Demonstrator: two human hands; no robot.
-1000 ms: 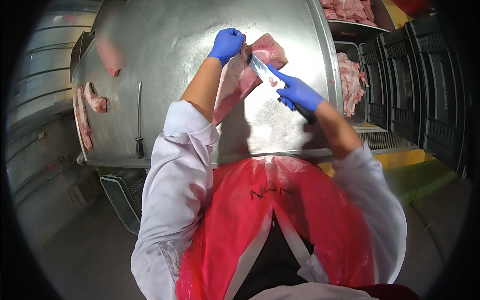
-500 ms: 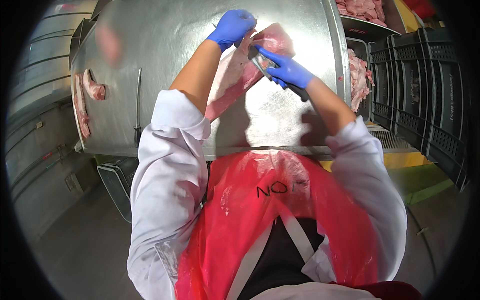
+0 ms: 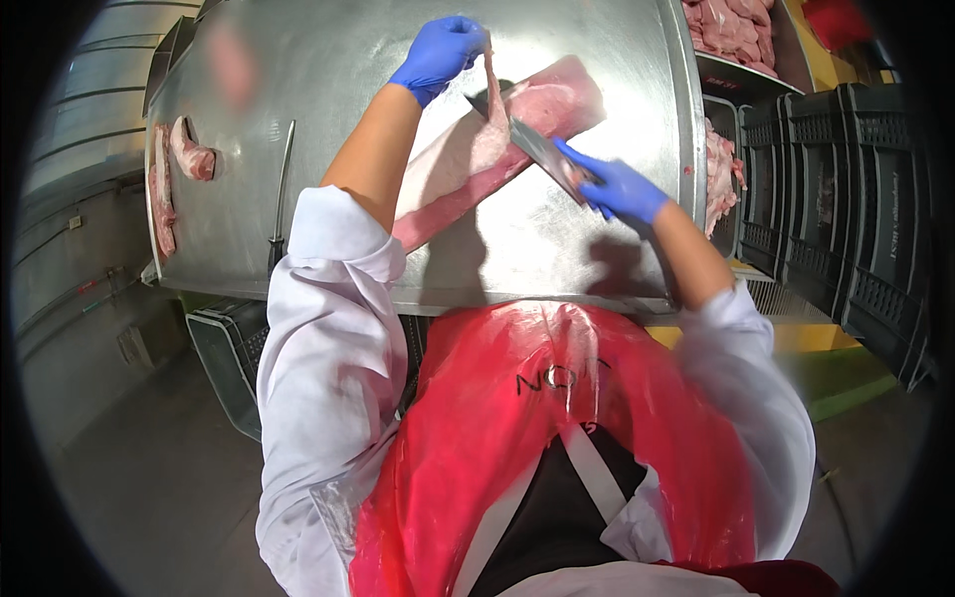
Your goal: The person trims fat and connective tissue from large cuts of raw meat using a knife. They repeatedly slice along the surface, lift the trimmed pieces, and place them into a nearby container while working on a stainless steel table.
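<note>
A long slab of pale pink meat (image 3: 557, 98) lies slantwise on the metal table, its near left end partly behind my left forearm. My left hand (image 3: 438, 60), in a blue glove, pinches the upper end of a thin strip of fat (image 3: 492, 95). That strip is pulled up taut, its lower end still joined to the slab. In my right hand (image 3: 622, 187), also gloved in blue, is a wide-bladed knife (image 3: 542, 151). The blade points up and to the left, its tip at the slab's edge near the base of the strip. My fingers cover most of the knife's handle.
A sharpening steel (image 3: 285, 179) lies left of my arm on the metal table (image 3: 348, 60). Two trimmed meat pieces (image 3: 191, 151) rest near its left edge. At right stand a bin of meat (image 3: 731, 30), a crate of trimmings (image 3: 723, 174) and stacked dark crates (image 3: 846, 189).
My left hand has moved slightly left, drawing the strip upright off the slab. My right hand has moved right and down with the knife, and more of the blade shows.
</note>
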